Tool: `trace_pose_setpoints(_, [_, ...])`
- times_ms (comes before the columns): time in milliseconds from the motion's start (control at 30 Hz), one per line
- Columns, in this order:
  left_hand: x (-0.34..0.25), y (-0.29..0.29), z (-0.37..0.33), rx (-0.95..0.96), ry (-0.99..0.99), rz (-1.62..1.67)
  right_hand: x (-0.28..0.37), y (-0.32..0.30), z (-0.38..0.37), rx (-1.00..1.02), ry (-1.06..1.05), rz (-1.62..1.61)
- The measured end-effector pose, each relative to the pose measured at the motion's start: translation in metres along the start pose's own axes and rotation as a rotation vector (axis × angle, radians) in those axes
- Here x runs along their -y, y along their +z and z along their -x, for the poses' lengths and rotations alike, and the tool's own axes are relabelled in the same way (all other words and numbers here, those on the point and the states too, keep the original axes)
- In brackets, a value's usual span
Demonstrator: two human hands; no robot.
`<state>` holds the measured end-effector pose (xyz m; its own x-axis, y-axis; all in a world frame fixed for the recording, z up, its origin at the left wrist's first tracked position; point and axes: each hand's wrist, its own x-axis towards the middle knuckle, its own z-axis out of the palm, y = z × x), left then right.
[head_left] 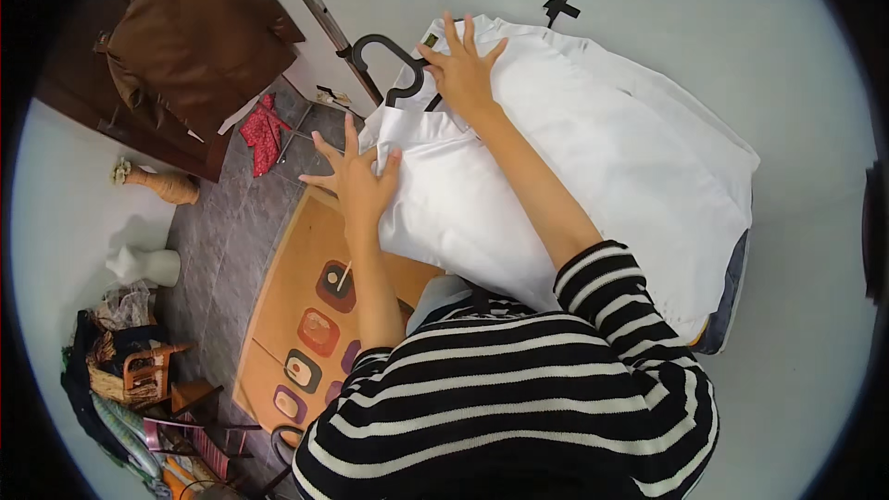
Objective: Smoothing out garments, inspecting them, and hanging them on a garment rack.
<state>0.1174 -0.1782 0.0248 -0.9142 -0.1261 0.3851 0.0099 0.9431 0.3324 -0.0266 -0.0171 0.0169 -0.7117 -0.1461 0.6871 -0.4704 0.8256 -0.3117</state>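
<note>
A white satiny garment [593,139], which looks like a shirt, is spread out in front of me with its collar end toward the left. From the neck opening sticks the curved hook of a black hanger [419,74]. My right hand [466,69] rests at the far side of the neck opening, fingers spread over the white cloth. At the near side of the opening is my left hand [359,181], its fingers stretched apart and its thumb against the cloth. Most of the hanger is hidden under the fabric.
A metal pole [319,9] rises beyond the hook. Far left, a brown jacket [199,37] hangs above a red patterned cloth [263,137]. A patterned orange rug [278,333] lies on the grey floor. Left stand a vase [167,185], a white bust form [153,266] and piled chairs [190,435].
</note>
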Motion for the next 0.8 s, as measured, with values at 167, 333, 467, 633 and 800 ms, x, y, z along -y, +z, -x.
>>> trace_pose_setpoints(167, [0.010,0.017,0.008,0.027,-0.128,-0.015,-0.001,0.018,0.009,0.166,-0.033,-0.003])
trace_pose_setpoints(333, [-0.002,0.005,-0.019,-0.139,-0.105,0.116,-0.037,0.014,-0.024,0.075,0.013,0.054])
trace_pose_setpoints(467, [-0.021,0.005,-0.057,-0.174,0.213,-0.033,-0.098,0.014,-0.045,0.211,0.052,0.483])
trace_pose_setpoints(633, [-0.041,0.059,-0.098,-0.009,0.383,-0.080,-0.137,0.025,-0.041,0.207,-0.143,0.649])
trace_pose_setpoints(800, [-0.028,0.091,-0.109,-0.032,0.423,-0.032,-0.109,0.016,-0.055,0.487,0.058,0.763])
